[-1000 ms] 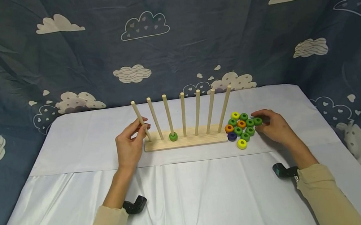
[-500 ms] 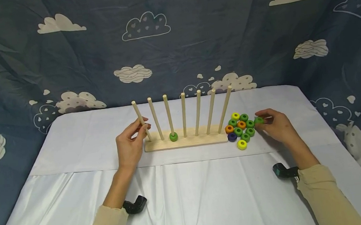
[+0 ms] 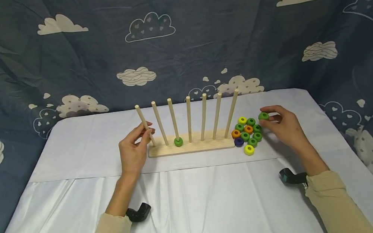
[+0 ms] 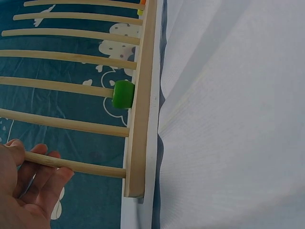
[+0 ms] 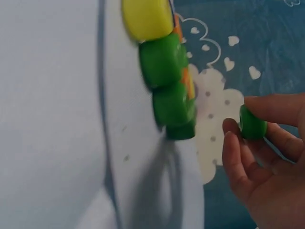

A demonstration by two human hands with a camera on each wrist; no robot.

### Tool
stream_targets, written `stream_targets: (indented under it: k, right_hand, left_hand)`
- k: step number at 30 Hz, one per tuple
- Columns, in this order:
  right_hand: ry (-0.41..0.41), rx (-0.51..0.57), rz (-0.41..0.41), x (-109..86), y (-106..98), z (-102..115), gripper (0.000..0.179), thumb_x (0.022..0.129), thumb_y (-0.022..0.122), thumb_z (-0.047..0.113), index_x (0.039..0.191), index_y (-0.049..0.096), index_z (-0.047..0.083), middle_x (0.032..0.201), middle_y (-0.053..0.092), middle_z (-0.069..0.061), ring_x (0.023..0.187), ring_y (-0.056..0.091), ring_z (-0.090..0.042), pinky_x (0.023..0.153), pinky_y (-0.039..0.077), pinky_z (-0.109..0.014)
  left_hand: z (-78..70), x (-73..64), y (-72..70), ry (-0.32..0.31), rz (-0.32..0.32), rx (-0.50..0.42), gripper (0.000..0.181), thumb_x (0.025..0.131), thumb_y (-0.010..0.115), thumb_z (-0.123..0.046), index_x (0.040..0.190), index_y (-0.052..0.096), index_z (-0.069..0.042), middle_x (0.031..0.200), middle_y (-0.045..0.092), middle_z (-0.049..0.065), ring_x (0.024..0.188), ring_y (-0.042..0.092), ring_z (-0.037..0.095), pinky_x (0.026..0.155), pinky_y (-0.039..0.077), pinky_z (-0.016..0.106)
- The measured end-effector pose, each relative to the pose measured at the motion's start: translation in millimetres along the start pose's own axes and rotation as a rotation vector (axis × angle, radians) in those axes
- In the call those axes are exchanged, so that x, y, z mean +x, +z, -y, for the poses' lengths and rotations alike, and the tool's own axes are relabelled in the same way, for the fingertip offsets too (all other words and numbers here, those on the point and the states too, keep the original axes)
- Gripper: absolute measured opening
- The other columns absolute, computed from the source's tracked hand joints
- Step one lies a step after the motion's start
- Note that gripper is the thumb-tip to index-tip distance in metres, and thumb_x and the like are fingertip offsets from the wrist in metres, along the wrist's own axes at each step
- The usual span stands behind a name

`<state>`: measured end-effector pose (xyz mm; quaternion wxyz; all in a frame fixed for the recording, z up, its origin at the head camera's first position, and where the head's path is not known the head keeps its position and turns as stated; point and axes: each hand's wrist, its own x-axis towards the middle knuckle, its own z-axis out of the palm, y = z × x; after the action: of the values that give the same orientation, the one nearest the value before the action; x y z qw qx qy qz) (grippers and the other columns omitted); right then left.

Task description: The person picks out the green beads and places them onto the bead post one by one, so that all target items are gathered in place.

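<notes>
My left hand (image 3: 133, 151) grips the leftmost wooden peg (image 3: 142, 117) of a pale wooden pegboard (image 3: 193, 147); in the left wrist view thumb and fingers lie around that peg (image 4: 81, 166). One green bead (image 3: 178, 142) sits at the foot of the third peg from the left (image 3: 172, 117). At the right, my right hand (image 3: 283, 126) pinches another green bead (image 3: 263, 116) between thumb and fingers. The right wrist view shows this bead (image 5: 252, 123) held up off the table, apart from the cluster of beads.
Beside the board's right end lies a cluster of green beads (image 3: 245, 136), with orange beads (image 3: 248, 129), a purple bead (image 3: 239, 142) and yellow beads (image 3: 249, 150) among them. A white cloth (image 3: 194, 198) covers the table. Behind it hangs a dark blue cloud-patterned curtain (image 3: 219, 34).
My right hand has lifted the green bead from the right edge of the cluster, up and slightly back. The left hand keeps its grip on the leftmost peg.
</notes>
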<state>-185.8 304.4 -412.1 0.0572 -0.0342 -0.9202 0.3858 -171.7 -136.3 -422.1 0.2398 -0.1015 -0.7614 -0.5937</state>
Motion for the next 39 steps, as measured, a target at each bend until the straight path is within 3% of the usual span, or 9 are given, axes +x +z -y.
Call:
stream_targets:
  k: [3,7,16,23,31,39]
  right_hand:
    - [-0.014,0.01,-0.03,-0.9,-0.6,8.5,0.047,0.1,0.071,0.018,0.144,0.058,0.009,0.144,0.057,-0.016,0.122,0.063,-0.034,0.084,0.046,-0.008]
    - [-0.032,0.036,-0.065,-3.5,-0.3,17.7,0.045,0.099,0.073,0.014,0.142,0.061,0.009,0.138,0.054,-0.014,0.12,0.062,-0.029,0.086,0.045,0.002]
    - [-0.068,0.135,-0.083,-9.5,-0.2,38.7,0.046,0.099,0.072,0.012,0.142,0.058,0.011,0.143,0.058,-0.008,0.103,0.056,0.008,0.084,0.048,0.004]
    - [-0.146,0.194,-0.115,-13.7,-5.3,54.0,0.042,0.097,0.074,0.012,0.138,0.062,0.011,0.136,0.061,-0.004,0.101,0.06,0.005,0.084,0.05,0.001]
    - [-0.232,0.273,-0.16,-19.5,-7.7,70.7,0.037,0.096,0.076,0.012,0.131,0.067,0.009,0.12,0.066,0.013,0.098,0.064,-0.001,0.085,0.054,-0.002]
    - [-0.271,0.257,-0.177,-28.4,-10.2,82.1,0.035,0.096,0.076,0.014,0.131,0.069,0.01,0.121,0.068,0.013,0.099,0.064,0.0,0.088,0.053,-0.003]
  left_hand:
    - [-1.1,0.4,-0.2,-0.004,-0.002,-0.003,0.022,0.099,0.072,-0.008,0.119,0.077,-0.005,0.102,0.079,0.019,0.092,0.074,0.01,0.077,0.065,0.016]
    - [-1.3,0.7,-0.7,-0.016,0.005,-0.009,0.022,0.099,0.071,-0.009,0.12,0.077,-0.003,0.102,0.079,0.02,0.092,0.073,0.009,0.079,0.065,0.017]
    - [-0.1,0.6,-3.4,-0.014,-0.007,-0.011,0.022,0.098,0.071,-0.007,0.119,0.077,-0.003,0.101,0.079,0.02,0.091,0.073,0.008,0.078,0.066,0.018]
    - [-1.7,2.1,-1.1,-0.019,0.001,-0.022,0.023,0.098,0.072,-0.008,0.121,0.076,-0.003,0.103,0.079,0.021,0.092,0.074,0.008,0.079,0.065,0.018]
    - [-2.4,1.8,-1.4,-0.008,-0.001,0.004,0.023,0.098,0.072,-0.006,0.12,0.076,0.0,0.103,0.079,0.02,0.092,0.075,0.012,0.076,0.065,0.015]
    - [-2.7,0.2,0.0,-0.009,0.004,-0.001,0.022,0.099,0.071,-0.007,0.12,0.077,-0.002,0.102,0.079,0.02,0.092,0.074,0.01,0.076,0.065,0.017]
